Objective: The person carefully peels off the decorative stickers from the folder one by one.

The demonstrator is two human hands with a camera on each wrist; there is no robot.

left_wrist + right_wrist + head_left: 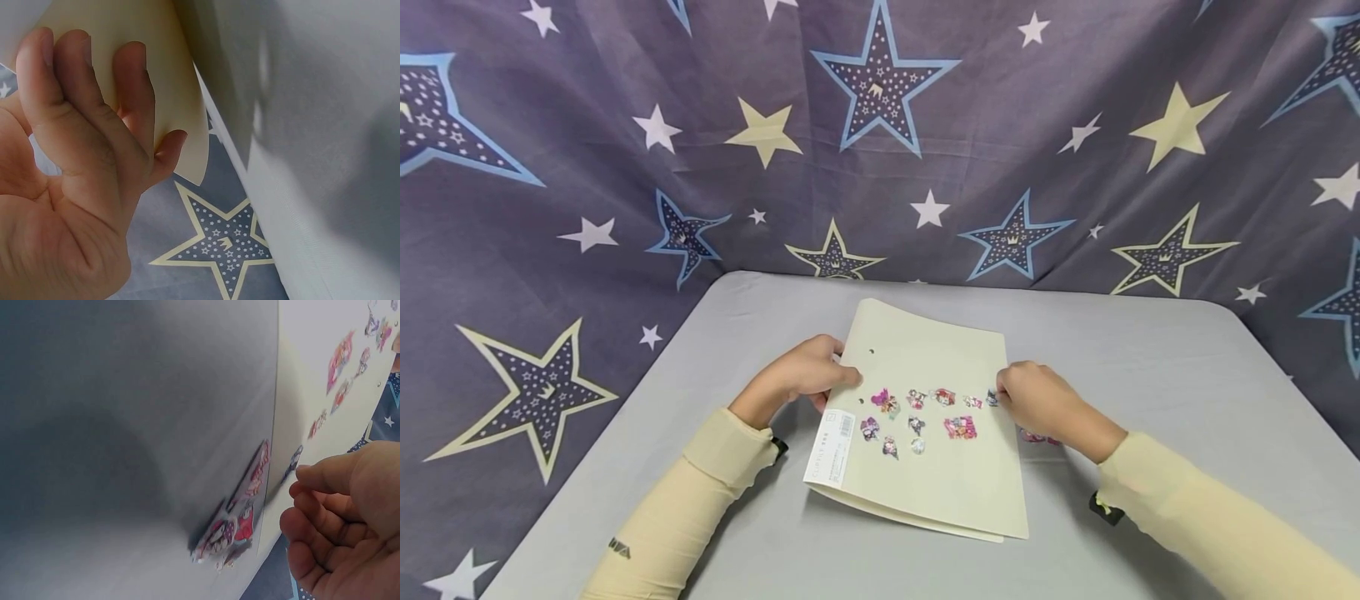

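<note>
A cream file folder [940,492] lies at a slight slant on the table, its lower edge a little parted. My left hand [808,367] grips its left edge, thumb on the cover; the left wrist view shows the fingers [81,69] against the underside. Several small colourful stickers [960,427] are scattered across the middle of the cover. At the cover's right edge, my right hand [1041,400] pinches the end of a small dark blue sticker [292,462] between thumb and index finger. The other right fingers are curled in.
More pink and red stickers [240,528] lie on the grey tabletop [1150,358] just right of the folder, partly under my right hand in the head view. A white label [830,446] is at the folder's lower left. A star-patterned cloth [880,200] hangs behind the table.
</note>
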